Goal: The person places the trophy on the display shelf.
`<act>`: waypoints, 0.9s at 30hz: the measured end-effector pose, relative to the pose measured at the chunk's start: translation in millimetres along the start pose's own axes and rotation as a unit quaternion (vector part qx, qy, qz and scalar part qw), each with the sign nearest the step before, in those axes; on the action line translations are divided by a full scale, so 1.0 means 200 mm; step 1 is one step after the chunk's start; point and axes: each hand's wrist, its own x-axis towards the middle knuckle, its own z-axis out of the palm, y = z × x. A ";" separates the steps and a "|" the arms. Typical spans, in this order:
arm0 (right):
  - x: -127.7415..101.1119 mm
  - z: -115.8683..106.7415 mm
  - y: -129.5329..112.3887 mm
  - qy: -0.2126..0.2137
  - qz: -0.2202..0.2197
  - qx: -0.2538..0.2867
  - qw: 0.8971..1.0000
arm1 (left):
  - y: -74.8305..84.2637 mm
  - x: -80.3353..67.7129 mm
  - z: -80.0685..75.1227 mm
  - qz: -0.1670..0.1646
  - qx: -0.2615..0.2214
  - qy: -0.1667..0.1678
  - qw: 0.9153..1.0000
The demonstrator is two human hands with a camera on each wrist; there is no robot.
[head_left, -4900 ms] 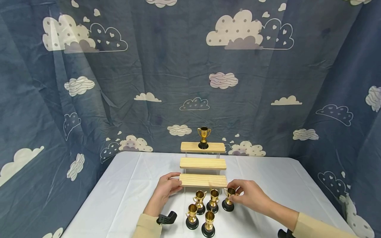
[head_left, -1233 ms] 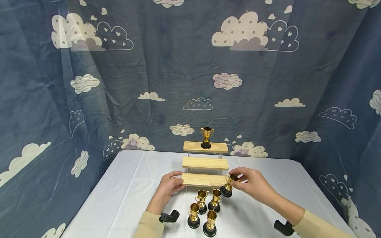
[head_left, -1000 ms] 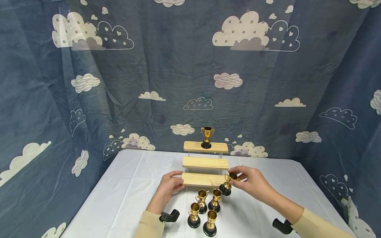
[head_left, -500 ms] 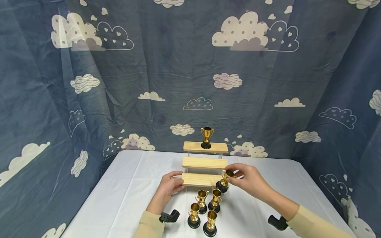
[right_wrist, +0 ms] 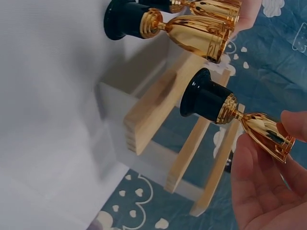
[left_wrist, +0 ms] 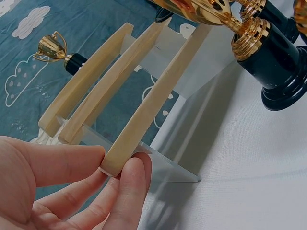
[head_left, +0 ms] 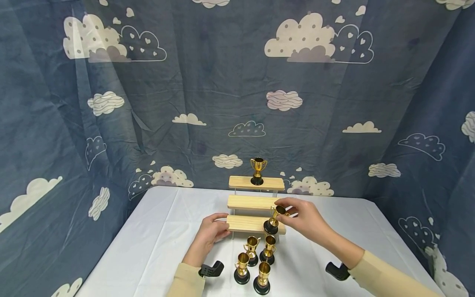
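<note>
**Trophy over the bottom shelf**

A white table (head_left: pixel 156 243) is standing before cloud-print curtains (head_left: pixel 148 103). The right hand (head_left: pixel 304 220) is pinching a trophy (head_left: pixel 273 219) above the wooden stand's (head_left: pixel 256 203) lowest step; the left hand (head_left: pixel 208 235) is gripping that step's end. Four trophies (head_left: pixel 256 262) are standing in front of the stand, one trophy (head_left: pixel 257 170) on top.

A small gold trophy (head_left: pixel 273 217) with a black base hangs tilted just above the lowest wooden step (head_left: pixel 246 224).

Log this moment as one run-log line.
left hand: pinches lowest shelf end | right hand: holds trophy over lowest shelf | table: four trophies | top shelf: one trophy
</note>
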 end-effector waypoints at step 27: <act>0.15 0.04 -0.05 0.002 0.004 0.032 0.999 | 0.01 -0.01 0.00 0.003 -0.003 0.001 1.000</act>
